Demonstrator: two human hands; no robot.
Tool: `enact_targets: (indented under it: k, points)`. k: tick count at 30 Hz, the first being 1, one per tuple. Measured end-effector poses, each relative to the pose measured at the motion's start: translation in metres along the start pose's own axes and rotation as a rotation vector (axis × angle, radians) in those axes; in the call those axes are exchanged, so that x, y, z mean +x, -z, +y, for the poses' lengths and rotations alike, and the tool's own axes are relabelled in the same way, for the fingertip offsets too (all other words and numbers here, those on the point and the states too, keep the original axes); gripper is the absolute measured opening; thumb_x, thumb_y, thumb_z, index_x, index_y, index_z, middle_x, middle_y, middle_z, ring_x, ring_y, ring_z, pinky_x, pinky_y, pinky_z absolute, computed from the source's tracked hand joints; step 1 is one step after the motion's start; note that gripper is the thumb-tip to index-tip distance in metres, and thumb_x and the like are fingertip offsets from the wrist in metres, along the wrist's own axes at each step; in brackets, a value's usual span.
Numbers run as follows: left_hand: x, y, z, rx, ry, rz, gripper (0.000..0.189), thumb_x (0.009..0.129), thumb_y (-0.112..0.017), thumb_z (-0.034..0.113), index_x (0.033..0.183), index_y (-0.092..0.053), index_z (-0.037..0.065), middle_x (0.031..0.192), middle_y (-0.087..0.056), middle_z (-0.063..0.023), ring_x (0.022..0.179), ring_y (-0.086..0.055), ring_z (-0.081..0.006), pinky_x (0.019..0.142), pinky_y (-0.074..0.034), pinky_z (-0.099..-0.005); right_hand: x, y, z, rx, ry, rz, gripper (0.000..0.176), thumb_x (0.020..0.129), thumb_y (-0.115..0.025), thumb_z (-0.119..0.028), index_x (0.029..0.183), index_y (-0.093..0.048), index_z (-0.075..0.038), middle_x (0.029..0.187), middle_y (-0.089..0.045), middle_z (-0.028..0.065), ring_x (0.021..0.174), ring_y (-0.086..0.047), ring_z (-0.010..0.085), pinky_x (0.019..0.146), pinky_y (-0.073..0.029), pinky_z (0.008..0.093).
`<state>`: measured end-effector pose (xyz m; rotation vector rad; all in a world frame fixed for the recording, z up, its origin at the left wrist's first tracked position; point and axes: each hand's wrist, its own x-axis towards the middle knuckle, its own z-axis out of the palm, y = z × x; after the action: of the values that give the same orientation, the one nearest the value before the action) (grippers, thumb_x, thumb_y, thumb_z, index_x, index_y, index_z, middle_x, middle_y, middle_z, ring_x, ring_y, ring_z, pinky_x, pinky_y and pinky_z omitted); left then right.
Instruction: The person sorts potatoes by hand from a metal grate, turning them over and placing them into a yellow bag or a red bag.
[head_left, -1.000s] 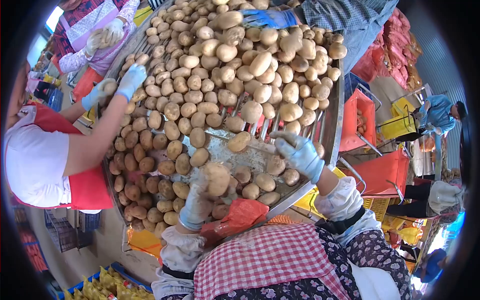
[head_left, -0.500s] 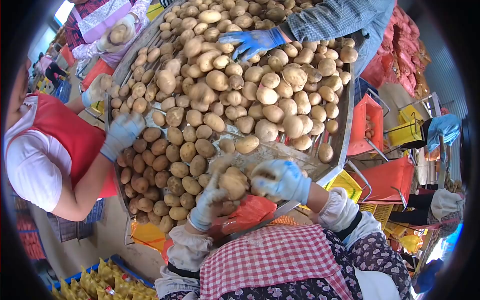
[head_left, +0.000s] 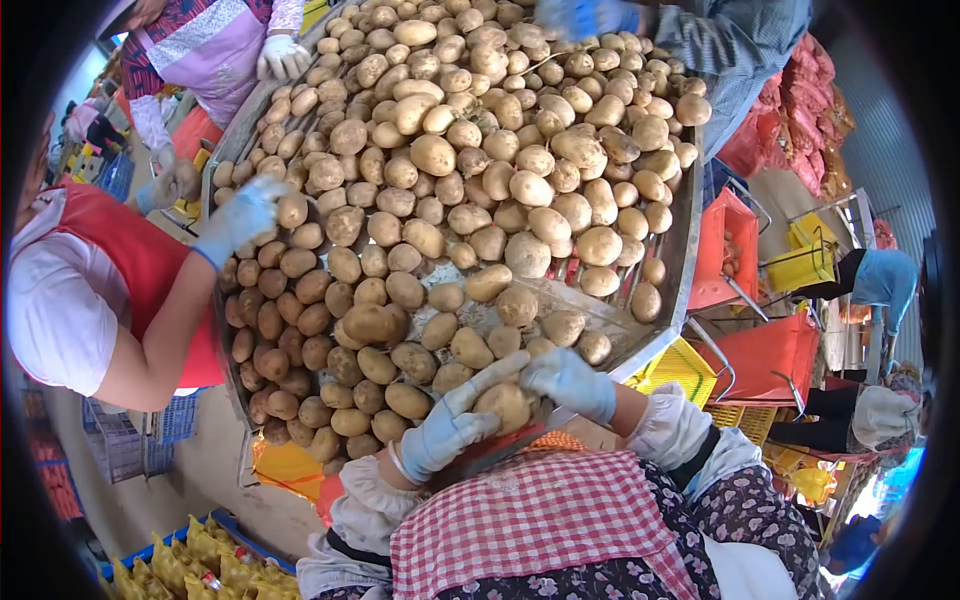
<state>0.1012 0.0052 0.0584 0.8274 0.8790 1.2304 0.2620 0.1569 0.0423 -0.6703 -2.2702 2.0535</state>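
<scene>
At the near edge of the sorting table, my left hand [head_left: 448, 425], in a pale blue-and-white glove, grips a potato [head_left: 503, 408], with its index finger stretched over the top. My right hand [head_left: 572, 385], gloved alike, curls its fingers against the potato's upper right side; its fingertips are partly hidden. Just beyond both hands, potatoes of varied size lie loose on the table. Below the held potato a bit of red material [head_left: 490, 442] shows.
Potatoes [head_left: 440, 155] heap across the metal-edged table [head_left: 640, 345]. On the left a red-aproned co-worker's gloved hand [head_left: 245, 215] reaches over it; a blue-gloved hand [head_left: 585, 15] is at the far side. Red bins [head_left: 765, 360] and a yellow crate [head_left: 680, 372] stand right.
My hands have shifted slightly lower with a potato between them. Several potatoes now lie just beyond them. The far blue-gloved hand has moved back and right; the red bag is mostly hidden.
</scene>
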Motion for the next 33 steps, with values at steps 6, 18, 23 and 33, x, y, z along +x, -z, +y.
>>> enact_targets:
  k: [6,18,23,33]
  points:
    - [-0.05,0.037,-0.013,0.61,0.012,0.588,0.057,0.08,-0.06,0.022,0.132,-0.046,0.002,0.122,-0.057,-0.0137,0.12,-0.049,-0.0251,0.104,-0.036,-0.0358,-0.009,0.059,0.012,-0.699,-0.166,0.51,0.045,0.083,-0.064,-0.031,0.12,-0.054,-0.007,0.103,-0.064,0.0196,0.093,-0.064,0.0322,0.082,-0.051,0.0394]
    - [-0.07,0.082,-0.026,1.228,-0.145,1.378,0.052,0.083,-0.066,0.026,0.126,-0.05,0.0,0.11,-0.057,-0.0191,0.104,-0.053,-0.0356,0.091,-0.044,-0.0412,0.045,0.036,0.03,-0.657,-0.069,0.341,0.051,0.082,-0.066,-0.027,0.127,-0.053,-0.007,0.121,-0.056,0.0203,0.115,-0.053,0.0362,0.098,-0.043,0.0396]
    - [-0.053,0.121,-0.019,1.203,-0.008,1.059,0.054,0.083,-0.066,0.026,0.13,-0.05,0.005,0.107,-0.059,-0.0155,0.101,-0.055,-0.0281,0.088,-0.045,-0.0382,0.04,0.025,0.034,-0.477,0.137,0.48,0.042,0.083,-0.065,-0.021,0.121,-0.058,-0.004,0.119,-0.058,0.0188,0.112,-0.055,0.0348,0.097,-0.043,0.0389]
    - [0.011,0.012,0.007,-0.463,-0.034,0.643,0.055,0.103,-0.023,0.045,0.131,-0.047,0.004,0.111,-0.061,-0.0064,0.089,-0.062,-0.0132,0.074,-0.053,-0.0261,0.045,-0.019,-0.054,-0.045,0.269,-0.115,0.085,0.081,-0.073,-0.029,0.147,-0.024,-0.004,0.142,-0.04,0.0188,0.127,-0.046,0.0268,0.105,-0.038,0.0376]
